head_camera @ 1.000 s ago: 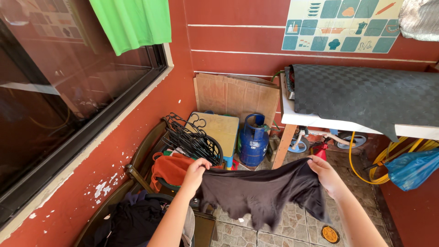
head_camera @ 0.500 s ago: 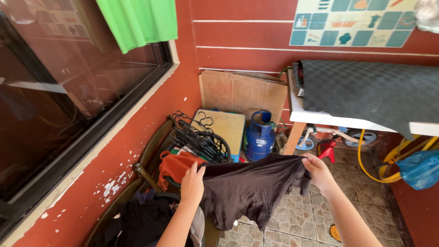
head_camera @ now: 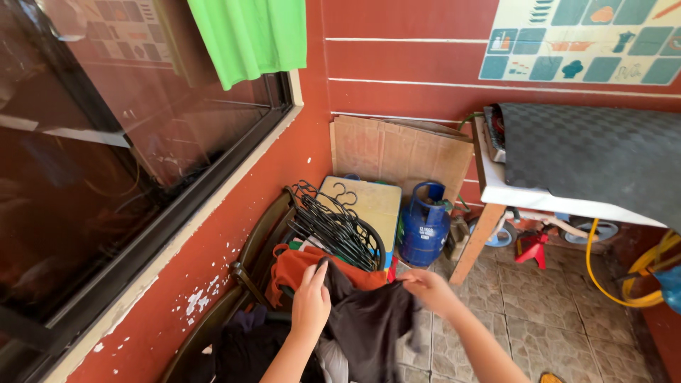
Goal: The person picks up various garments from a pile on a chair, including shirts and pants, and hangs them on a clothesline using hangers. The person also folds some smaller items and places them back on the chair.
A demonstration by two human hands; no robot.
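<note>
Since earlier frames: hands drawn together, dark garment (head_camera: 369, 323) no longer spread wide, now bunched and folded between them, lowered toward chair.

Left hand (head_camera: 312, 301) clamps garment's upper edge; right hand (head_camera: 429, 291) grips opposite edge, fingers closed on cloth.

Garment hangs over orange cloth (head_camera: 298, 269) on wooden chair (head_camera: 259, 241), beside black hanger pile (head_camera: 333, 223).

Judgement: for neat fold, match edges before letting go, keep cloth taut, keep hem off hanger hooks and tiled floor (head_camera: 560, 319).
</note>
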